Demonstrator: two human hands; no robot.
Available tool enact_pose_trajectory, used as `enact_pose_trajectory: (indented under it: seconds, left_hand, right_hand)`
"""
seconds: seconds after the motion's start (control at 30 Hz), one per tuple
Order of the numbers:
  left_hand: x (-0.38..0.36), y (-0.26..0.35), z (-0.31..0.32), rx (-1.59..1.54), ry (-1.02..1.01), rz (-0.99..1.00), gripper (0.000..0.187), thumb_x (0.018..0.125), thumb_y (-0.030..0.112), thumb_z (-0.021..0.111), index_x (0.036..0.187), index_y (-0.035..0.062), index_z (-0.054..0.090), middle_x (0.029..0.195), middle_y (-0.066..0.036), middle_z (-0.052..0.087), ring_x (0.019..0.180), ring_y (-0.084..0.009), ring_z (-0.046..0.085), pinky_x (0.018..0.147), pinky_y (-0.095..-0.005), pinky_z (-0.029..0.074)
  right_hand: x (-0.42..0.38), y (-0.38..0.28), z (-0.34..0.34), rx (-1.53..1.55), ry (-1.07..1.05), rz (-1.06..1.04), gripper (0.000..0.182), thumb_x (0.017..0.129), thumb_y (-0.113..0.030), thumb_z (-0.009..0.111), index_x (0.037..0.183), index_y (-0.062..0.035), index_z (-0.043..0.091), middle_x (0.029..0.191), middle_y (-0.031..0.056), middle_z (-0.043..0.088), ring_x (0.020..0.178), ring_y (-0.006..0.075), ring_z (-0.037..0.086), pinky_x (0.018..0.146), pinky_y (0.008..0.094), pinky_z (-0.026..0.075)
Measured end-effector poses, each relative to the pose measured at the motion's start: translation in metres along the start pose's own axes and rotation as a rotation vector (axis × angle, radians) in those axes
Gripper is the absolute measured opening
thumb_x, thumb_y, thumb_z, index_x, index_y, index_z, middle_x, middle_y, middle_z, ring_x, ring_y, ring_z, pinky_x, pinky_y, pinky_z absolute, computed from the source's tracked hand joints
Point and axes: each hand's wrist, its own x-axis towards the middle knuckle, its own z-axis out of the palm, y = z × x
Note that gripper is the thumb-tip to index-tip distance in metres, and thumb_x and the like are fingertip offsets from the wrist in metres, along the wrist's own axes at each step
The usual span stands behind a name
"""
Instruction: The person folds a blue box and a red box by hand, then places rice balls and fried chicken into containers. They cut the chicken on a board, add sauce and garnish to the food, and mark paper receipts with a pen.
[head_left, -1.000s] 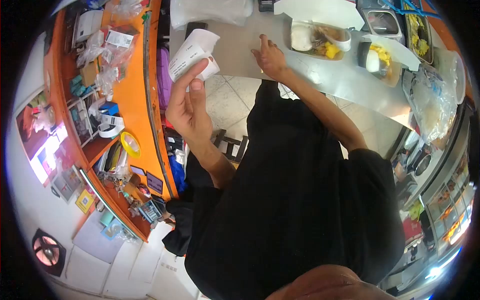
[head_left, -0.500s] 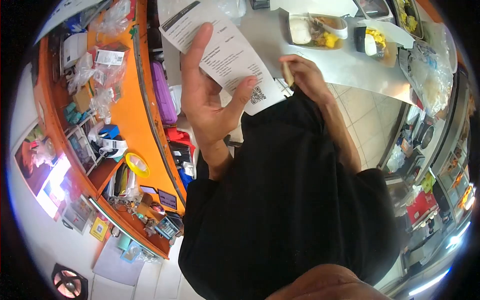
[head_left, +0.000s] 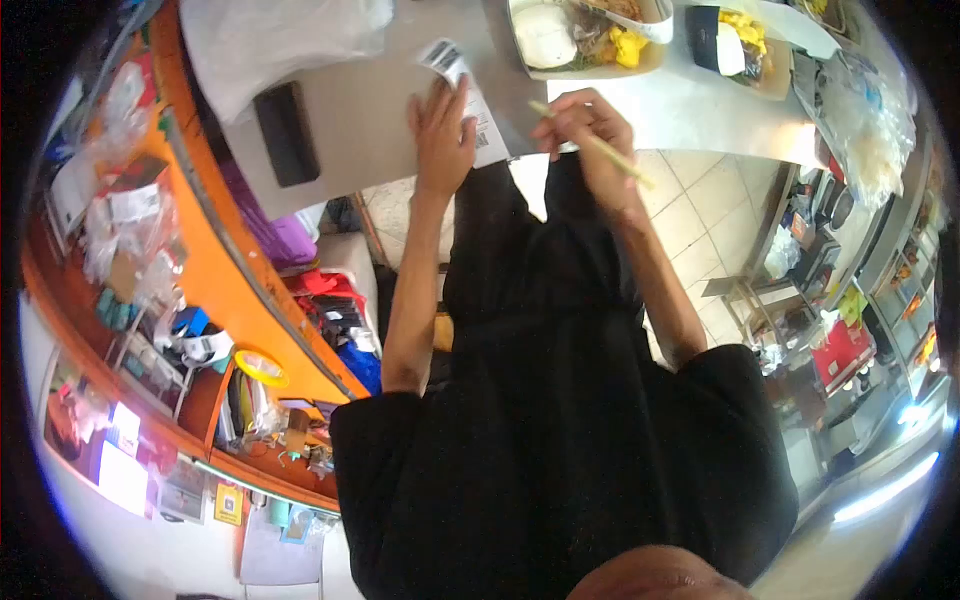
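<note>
A printed paper receipt (head_left: 484,122) lies on the steel counter (head_left: 375,110) near its front edge, its far end curling up. My left hand (head_left: 442,145) rests flat on the receipt's left side, fingers stretched out. Just right of the paper, my right hand (head_left: 596,135) is closed around a slim pale-yellow pen (head_left: 622,163), which slants across the fingers. Behind the right hand stands an open takeaway food box (head_left: 590,72) with white rice, yellow pieces and other food.
A dark phone (head_left: 286,135) and white plastic bags (head_left: 275,35) lie on the counter's left. Another food box (head_left: 770,75) and a clear bag of packaging (head_left: 860,130) are at the right. An orange counter (head_left: 235,235) holding clutter curves along my left.
My left hand has lowered the receipt from close to the camera onto the counter and now lies flat on it. My right hand has moved up over the counter edge with the pen.
</note>
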Motion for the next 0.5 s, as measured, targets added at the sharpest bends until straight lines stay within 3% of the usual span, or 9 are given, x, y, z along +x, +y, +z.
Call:
enact_pose_trajectory:
  seconds: [0.13, 0.2, 0.27, 0.33, 0.43, 0.47, 0.5]
  left_hand:
    - [0.006, -0.013, -0.018, 0.195, 0.069, -0.088, 0.074, 0.078, 0.050, 0.068, 0.140, 0.0171, 0.045, 0.147, -0.018, 0.034, 0.137, -0.0353, 0.026, 0.106, -0.0625, 0.012]
    - [0.010, -0.018, -0.026, 0.237, 0.137, -0.040, 0.088, 0.067, 0.067, 0.069, 0.139, 0.0236, 0.047, 0.151, -0.017, 0.026, 0.138, -0.0372, 0.019, 0.104, -0.0641, 0.012]
    - [0.007, -0.016, -0.023, 0.250, 0.124, -0.047, 0.086, 0.065, 0.062, 0.073, 0.139, 0.0268, 0.047, 0.152, -0.016, 0.025, 0.138, -0.0365, 0.020, 0.106, -0.0613, 0.012]
    - [0.010, -0.013, -0.021, 0.292, 0.163, -0.023, 0.084, 0.063, 0.057, 0.077, 0.137, 0.0313, 0.048, 0.151, -0.014, 0.025, 0.135, -0.0350, 0.024, 0.108, -0.0553, 0.015]
    - [0.011, -0.009, -0.020, 0.358, 0.141, -0.057, 0.083, 0.064, 0.059, 0.074, 0.137, 0.0310, 0.048, 0.150, -0.014, 0.027, 0.134, -0.0353, 0.025, 0.109, -0.0535, 0.015]
    - [0.014, 0.000, -0.026, 0.353, 0.133, -0.071, 0.083, 0.064, 0.059, 0.074, 0.137, 0.0310, 0.048, 0.150, -0.014, 0.027, 0.134, -0.0353, 0.025, 0.109, -0.0535, 0.015]
    - [0.019, 0.012, -0.033, 0.380, 0.039, -0.154, 0.074, 0.072, 0.056, 0.069, 0.135, 0.0218, 0.050, 0.145, -0.019, 0.032, 0.132, -0.0386, 0.027, 0.107, -0.0555, 0.018]
  right_hand:
    - [0.023, 0.051, 0.011, -0.122, -0.057, -0.035, 0.011, 0.084, -0.003, 0.066, 0.087, -0.0013, 0.055, 0.075, 0.0069, 0.063, 0.068, 0.0096, 0.061, 0.058, 0.0245, 0.049]
    - [0.032, 0.054, 0.022, -0.169, -0.096, -0.075, 0.017, 0.081, -0.005, 0.070, 0.083, -0.0016, 0.054, 0.071, 0.0048, 0.062, 0.064, 0.0084, 0.060, 0.057, 0.0234, 0.048]
    - [0.044, 0.062, 0.026, -0.236, -0.144, -0.053, 0.017, 0.081, -0.005, 0.070, 0.082, -0.0015, 0.054, 0.069, 0.0043, 0.061, 0.063, 0.0081, 0.059, 0.057, 0.0231, 0.048]
    - [0.055, 0.078, 0.029, -0.306, -0.182, -0.270, 0.017, 0.079, -0.006, 0.072, 0.079, -0.0024, 0.055, 0.066, 0.0047, 0.061, 0.059, 0.0070, 0.057, 0.055, 0.0237, 0.046]
    - [0.063, 0.081, 0.030, -0.465, -0.196, -0.164, 0.016, 0.079, -0.007, 0.073, 0.076, -0.0036, 0.057, 0.067, 0.0044, 0.061, 0.058, 0.0061, 0.056, 0.052, 0.0253, 0.045]
    - [0.066, 0.087, 0.029, -0.415, -0.222, -0.200, 0.017, 0.079, -0.002, 0.074, 0.074, -0.0039, 0.058, 0.066, -0.0001, 0.061, 0.061, 0.0026, 0.055, 0.052, 0.0190, 0.042]
    - [0.068, 0.088, 0.028, -0.416, -0.229, -0.188, 0.017, 0.079, -0.002, 0.074, 0.074, -0.0039, 0.058, 0.066, -0.0001, 0.061, 0.061, 0.0026, 0.055, 0.052, 0.0190, 0.042]
